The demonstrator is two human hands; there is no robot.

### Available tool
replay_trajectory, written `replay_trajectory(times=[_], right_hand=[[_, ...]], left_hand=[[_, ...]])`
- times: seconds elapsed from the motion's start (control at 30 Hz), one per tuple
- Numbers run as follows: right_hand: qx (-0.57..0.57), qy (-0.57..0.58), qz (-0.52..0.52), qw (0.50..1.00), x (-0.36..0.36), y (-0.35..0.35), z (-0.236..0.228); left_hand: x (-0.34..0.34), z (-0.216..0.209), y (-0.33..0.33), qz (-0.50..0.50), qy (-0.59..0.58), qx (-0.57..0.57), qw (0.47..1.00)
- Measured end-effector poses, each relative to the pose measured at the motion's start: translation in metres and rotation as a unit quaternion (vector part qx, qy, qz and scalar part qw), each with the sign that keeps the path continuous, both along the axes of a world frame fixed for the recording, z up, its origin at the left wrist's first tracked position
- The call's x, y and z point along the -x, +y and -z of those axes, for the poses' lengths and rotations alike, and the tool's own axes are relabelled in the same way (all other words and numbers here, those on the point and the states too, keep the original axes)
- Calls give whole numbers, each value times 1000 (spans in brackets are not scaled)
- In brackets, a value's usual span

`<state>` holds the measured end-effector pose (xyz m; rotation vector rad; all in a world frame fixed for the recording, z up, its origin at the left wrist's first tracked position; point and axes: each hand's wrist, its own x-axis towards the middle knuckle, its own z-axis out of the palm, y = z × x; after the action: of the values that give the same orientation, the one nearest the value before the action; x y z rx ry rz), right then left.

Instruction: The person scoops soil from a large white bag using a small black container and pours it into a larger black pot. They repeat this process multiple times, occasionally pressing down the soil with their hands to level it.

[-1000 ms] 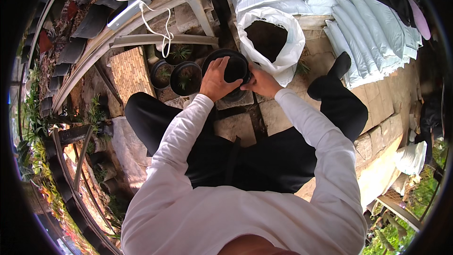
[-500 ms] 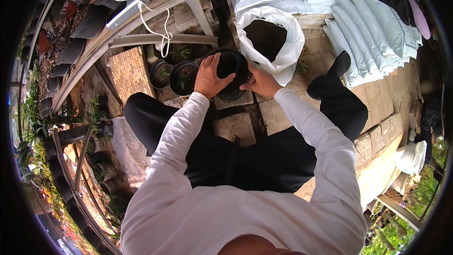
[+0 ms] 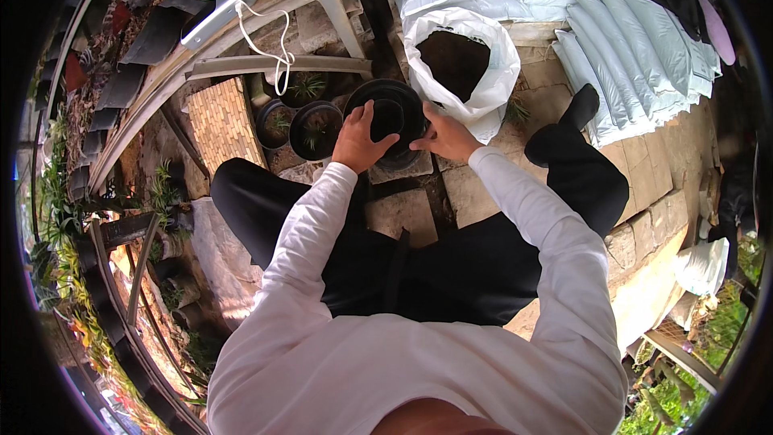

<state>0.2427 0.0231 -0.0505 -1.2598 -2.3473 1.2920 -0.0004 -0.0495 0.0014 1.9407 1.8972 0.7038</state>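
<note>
I crouch over a large black plastic pot (image 3: 404, 97) that stands on a paving stone. A smaller black pot (image 3: 386, 117) sits inside it. My left hand (image 3: 359, 138) grips the small pot from its left side, fingers curled over the rim. My right hand (image 3: 444, 135) holds the right rim of the pots. Just behind them an open white bag of dark soil (image 3: 460, 60) stands upright.
Two black pots with small green plants (image 3: 316, 130) (image 3: 274, 122) stand left of my hands, a third (image 3: 307, 87) behind them. A woven mat (image 3: 223, 121), a metal bench frame (image 3: 274, 66), stacked white sacks (image 3: 620, 40) and uneven stone pavers (image 3: 403, 213) surround me.
The black pot has been turned upright from a tilted hold and set down; the smaller pot now shows inside it. Both hands stayed on the pots.
</note>
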Motion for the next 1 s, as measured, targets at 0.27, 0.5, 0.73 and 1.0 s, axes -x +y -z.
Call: replay_trajectory(times=[0.27, 0.5, 0.73, 1.0], right_hand=[[20, -1, 6, 1000, 0, -3, 0], [29, -18, 12, 999, 0, 1, -2], [41, 10, 13, 999, 1, 1, -4], [58, 25, 0, 998, 5, -3, -7]], left_hand=[[-13, 10, 11, -10, -21, 3, 1000], [-22, 17, 20, -16, -48, -26, 998], [-31, 21, 18, -9, -55, -36, 998], [-34, 4, 12, -5, -96, -33, 995]])
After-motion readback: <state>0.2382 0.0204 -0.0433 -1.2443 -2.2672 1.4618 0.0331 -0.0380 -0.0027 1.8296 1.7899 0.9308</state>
